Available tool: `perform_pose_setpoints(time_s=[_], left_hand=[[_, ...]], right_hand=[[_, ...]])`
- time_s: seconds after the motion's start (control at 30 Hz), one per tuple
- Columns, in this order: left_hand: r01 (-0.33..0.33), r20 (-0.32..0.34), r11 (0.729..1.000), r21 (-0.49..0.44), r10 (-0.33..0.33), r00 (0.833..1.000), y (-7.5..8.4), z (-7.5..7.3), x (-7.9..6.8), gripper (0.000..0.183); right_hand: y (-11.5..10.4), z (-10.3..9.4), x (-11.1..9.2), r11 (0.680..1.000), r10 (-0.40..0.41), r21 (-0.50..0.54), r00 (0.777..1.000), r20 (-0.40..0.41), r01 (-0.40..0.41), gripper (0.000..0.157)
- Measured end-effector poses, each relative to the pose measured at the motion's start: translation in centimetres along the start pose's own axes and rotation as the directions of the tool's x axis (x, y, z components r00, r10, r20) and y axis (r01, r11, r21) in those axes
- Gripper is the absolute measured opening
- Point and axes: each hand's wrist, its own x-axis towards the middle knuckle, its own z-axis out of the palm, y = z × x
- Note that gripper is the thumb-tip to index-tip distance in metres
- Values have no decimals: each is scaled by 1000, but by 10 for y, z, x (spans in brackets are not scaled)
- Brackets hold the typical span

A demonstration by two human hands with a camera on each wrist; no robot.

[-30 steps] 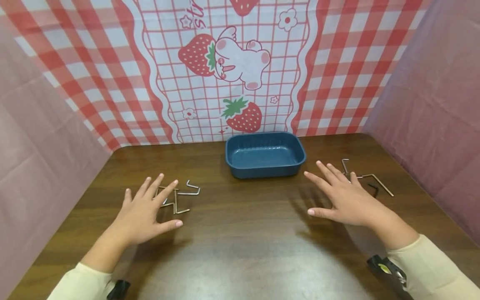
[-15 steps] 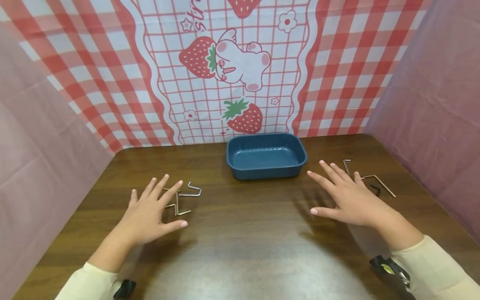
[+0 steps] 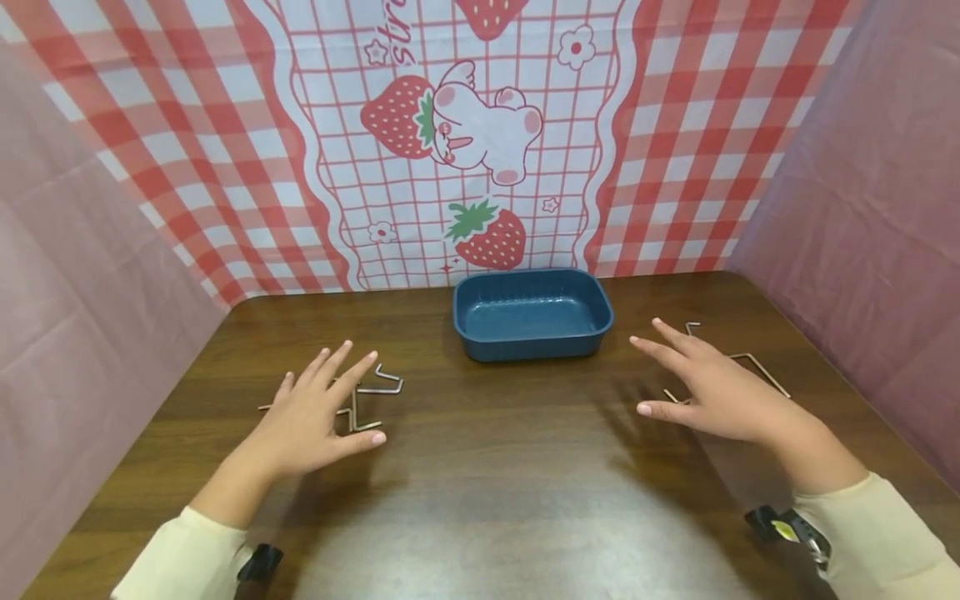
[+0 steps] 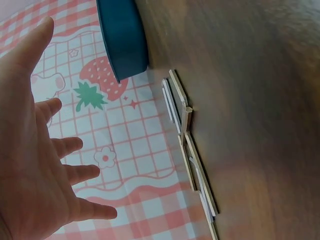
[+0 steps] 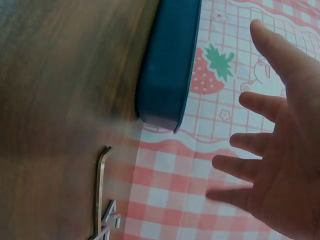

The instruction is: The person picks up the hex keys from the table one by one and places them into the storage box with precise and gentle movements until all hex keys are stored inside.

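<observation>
My left hand hovers above the table with fingers spread and holds nothing. Under and beside it lie several L-shaped hex keys, among them a silver hex key and a brass-coloured hex key; the hand covers part of this group. On the other side my right hand, likewise spread and holding nothing, hangs over a second group. A long brass hex key shows to its right, and more keys are mostly hidden beneath it. In the right wrist view one bent hex key lies below the palm.
A dark blue rectangular bin stands at the back middle of the wooden table. Behind it hangs a red-and-white strawberry-print cloth. Pink cloth closes off both sides.
Both hands have drifted slightly to the right, still spread. The right hand now covers more of its hex keys, and one key end shows left of its palm. The keys and bin stay put.
</observation>
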Motion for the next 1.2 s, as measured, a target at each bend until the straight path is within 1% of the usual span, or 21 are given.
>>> perform_pose_setpoints(time_s=[0.1, 0.17, 0.27, 0.37, 0.6, 0.77, 0.97, 1.07, 1.2], left_hand=[[-7, -1, 1000, -20, 7, 1000, 1, -1, 4, 96], [-13, 2, 999, -38, 13, 1000, 2, -2, 7, 95], [-19, 11, 999, -51, 20, 1000, 4, -3, 11, 95], [-29, 13, 997, -65, 30, 999, 5, -4, 14, 94], [-82, -30, 989, -127, 78, 996, 9, 0, 24, 92], [-82, -40, 984, -156, 76, 996, 13, 4, 31, 91], [-113, -72, 978, -175, 102, 992, 18, 10, 37, 89], [-110, -72, 976, -187, 99, 993, 20, 13, 43, 88], [-108, -76, 965, -237, 93, 993, 23, 15, 53, 84]], right_hand=[[3, -2, 3, 999, -4, 33, 1000, 12, 3, 80], [4, -4, 5, 999, -20, 45, 1000, 13, 20, 77], [5, -6, 7, 998, -44, 49, 999, 1, 44, 76], [6, -8, 9, 997, -43, 65, 999, -8, 43, 76], [11, -9, 19, 992, -7, 125, 1000, -22, 10, 76], [14, -7, 28, 989, 24, 148, 1000, -12, -22, 75], [22, 1, 39, 986, 43, 161, 999, -26, -38, 76], [25, 3, 44, 983, 70, 171, 997, -30, -64, 74], [26, 4, 49, 982, 90, 172, 995, -48, -81, 69]])
